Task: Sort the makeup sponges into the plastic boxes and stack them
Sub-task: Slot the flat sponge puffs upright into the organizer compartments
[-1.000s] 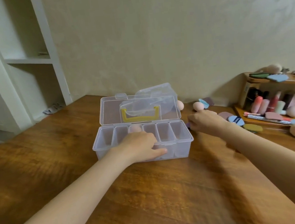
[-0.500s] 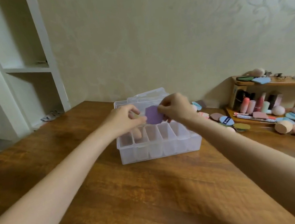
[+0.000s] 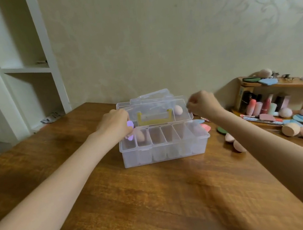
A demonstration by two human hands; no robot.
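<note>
Over the leftmost compartment of the clear plastic box [image 3: 162,148], the left hand [image 3: 115,125] has its grip pinched on a flat purple sponge [image 3: 130,129], held roughly on edge with its long side running up and down. So the slot sits pretty much straight below the sponge, which looks like it just needs to go down. A pink sponge [image 3: 139,135] already sits in the next compartment over, touching nothing the hand holds as far as I can tell. Right hand [image 3: 201,104] hovers near the right end of the raised lid [image 3: 151,105], fingers curled; can't tell if it's pinching anything. Way more sponges lie loose on the table [image 3: 157,200] to the right, nearer the right hand, by the little wooden rack [image 3: 281,87].
</note>
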